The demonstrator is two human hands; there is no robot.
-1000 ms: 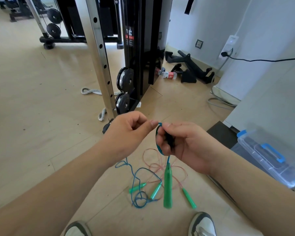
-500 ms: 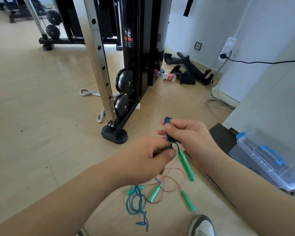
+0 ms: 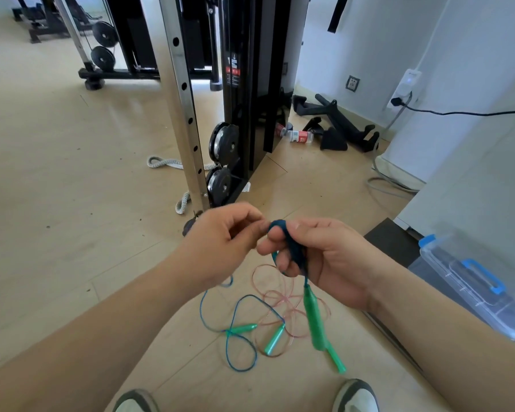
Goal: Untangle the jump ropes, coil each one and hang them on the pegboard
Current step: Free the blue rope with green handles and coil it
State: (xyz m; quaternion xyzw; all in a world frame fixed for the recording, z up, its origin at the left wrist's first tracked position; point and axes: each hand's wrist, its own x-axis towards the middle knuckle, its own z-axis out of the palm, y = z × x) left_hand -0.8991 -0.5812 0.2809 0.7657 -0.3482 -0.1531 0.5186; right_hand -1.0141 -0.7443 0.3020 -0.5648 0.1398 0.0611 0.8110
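Wrapped round the curled fingers [image 3: 266, 249] of the right hand [image 3: 330, 260]: a tight coil of blue rope [image 3: 293, 249], gripped against the palm. Hanging straight below those fingers, a green handle [image 3: 314, 319], clear of the floor [image 3: 57, 173], blurred. Pinched on the same blue rope just beside the coil's top, thumb and forefinger of the left hand [image 3: 220, 242]; other left fingers curled in. Trailing down from under the left fingers, the loose rest of the blue rope, lying in loops round a second handle [image 3: 244, 328]. On the floor beneath the right fingers, a pink rope [image 3: 280, 295] in loose rings, crossing the blue one, with two more handles [image 3: 275, 339] beside it. Well right of the fingers, a clear plastic box [image 3: 473, 286] with a blue latch. Beyond the fingers, a metal gym post [image 3: 185, 114].
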